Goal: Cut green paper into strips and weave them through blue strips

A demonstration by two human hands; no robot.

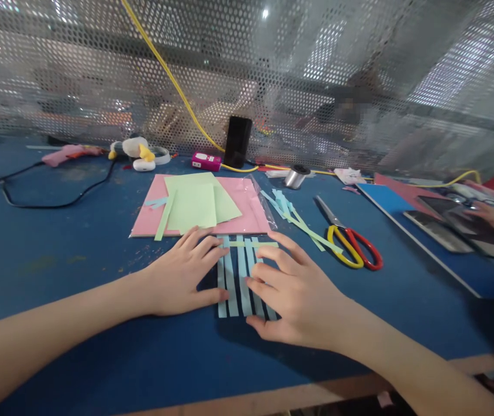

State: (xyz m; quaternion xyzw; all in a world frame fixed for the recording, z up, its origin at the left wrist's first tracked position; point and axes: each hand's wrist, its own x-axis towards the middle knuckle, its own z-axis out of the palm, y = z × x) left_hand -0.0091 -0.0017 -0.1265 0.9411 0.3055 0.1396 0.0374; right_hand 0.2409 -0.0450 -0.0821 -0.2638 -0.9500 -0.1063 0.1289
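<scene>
Several light blue paper strips (238, 277) lie side by side on the blue table (77, 277), with a thin green strip (251, 244) woven across their top. My left hand (181, 271) presses their left side, its thumb and fingertips on the strips. My right hand (294, 294) rests over their right side, fingers spread across them. Just beyond lie pale green paper sheets (190, 202) on a pink sheet (247, 202). Loose blue and green strips (294, 216) and red-and-yellow-handled scissors (351, 248) sit to the right.
A co-worker's hand (489, 216) rests on a tablet (467, 231) at the right. A black phone (238, 141), wire spool (294, 176), plush toy (136, 150) and pink glue gun (71, 153) line the back, before a perforated metal screen (273, 75).
</scene>
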